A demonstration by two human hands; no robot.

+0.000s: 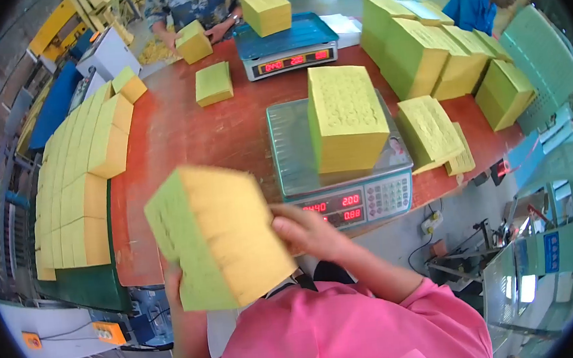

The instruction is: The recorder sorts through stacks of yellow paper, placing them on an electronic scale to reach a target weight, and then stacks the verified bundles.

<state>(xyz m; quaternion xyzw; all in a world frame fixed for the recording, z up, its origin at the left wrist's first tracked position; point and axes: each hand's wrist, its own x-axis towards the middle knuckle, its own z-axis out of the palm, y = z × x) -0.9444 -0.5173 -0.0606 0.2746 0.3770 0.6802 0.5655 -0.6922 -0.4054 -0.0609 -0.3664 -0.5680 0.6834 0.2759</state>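
Observation:
A thick stack of yellow paper (220, 236) is held tilted in front of my body, over the near edge of the table. My left hand (174, 284) grips its lower left side, with most of the fingers hidden. Against its right side presses my right hand (308, 230), thumb and fingers at the edge. Just beyond stands a digital scale (291, 158) with lit red figures. It bears another tall stack of yellow paper (348, 115). Thinner paper stacks (429, 132) lie to the right, touching or close to the scale.
Rows of yellow stacks (76, 190) line the left side, more (419, 55) the far right of the red table (180, 137). Across it a person in camouflage (199, 2) holds a stack (193, 42) beside a second scale (289, 49). A person in blue (472, 7) is at the back right.

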